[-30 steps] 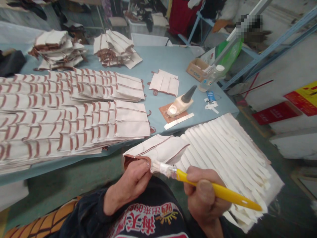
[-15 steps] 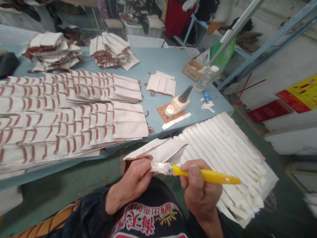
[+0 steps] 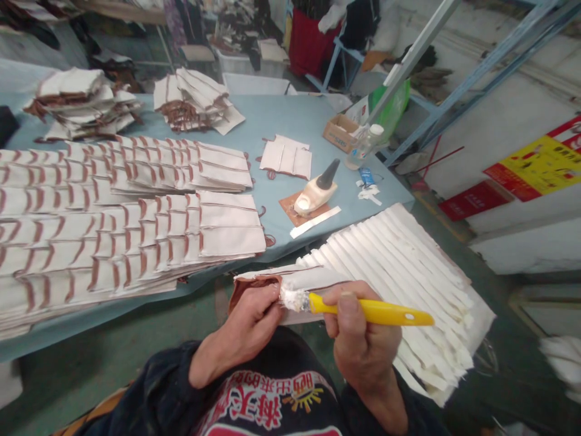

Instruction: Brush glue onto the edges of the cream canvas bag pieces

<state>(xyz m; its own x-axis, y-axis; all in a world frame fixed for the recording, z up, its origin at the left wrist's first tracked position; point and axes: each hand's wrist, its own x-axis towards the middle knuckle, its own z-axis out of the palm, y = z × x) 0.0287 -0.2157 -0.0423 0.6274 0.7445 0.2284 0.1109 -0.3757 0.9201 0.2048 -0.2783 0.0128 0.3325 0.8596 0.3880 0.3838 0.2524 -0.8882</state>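
My left hand pinches the edge of a white piece with brown lining, perhaps a leather or fabric panel, in front of my body. In my right hand is a yellow-handled brush, thumb lying along the top of the handle. The brush's bristles are clotted with white paste and meet the panel's edge close to my left fingertips. The panel's lower part is partly hidden behind the brush and both hands. White strips lie in a row on a board to the right of the panel.
On the blue table are overlapping rows of similar panels, two piles behind them, and a single panel. A pale container with a dark cone, a clear bottle and a cardboard box stand right.
The panel has tilted, showing more brown lining, and the bristles press further into its edge. My view has shifted slightly to the right.
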